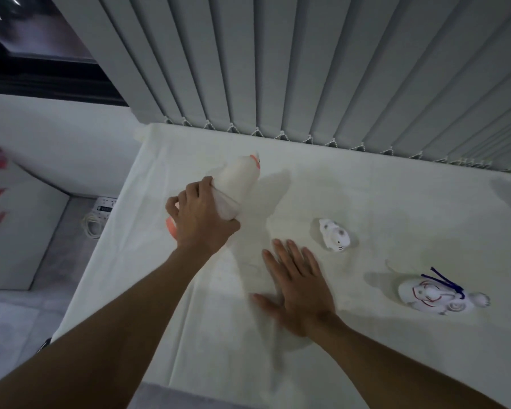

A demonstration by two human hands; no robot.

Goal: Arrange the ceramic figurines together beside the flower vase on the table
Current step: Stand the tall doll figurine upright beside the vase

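Now left hand (202, 215) clasped round the white vase (238, 184) at far left, right hand (297, 290) spread flat on the tablecloth (366, 202), figurines to its right untouched

Bare cloth (351, 196) behind small figurine (334, 234); blinds (307, 69) wall far edge

Matt white cloth, creased and softly wrinkled, over the table (366, 208). Glossy glazed ceramic on the small figurine (334, 234) and the larger figurine (434, 296), the latter tied with fuzzy blue cord (443, 281). Smooth matt slats on the grey blinds (307, 69).
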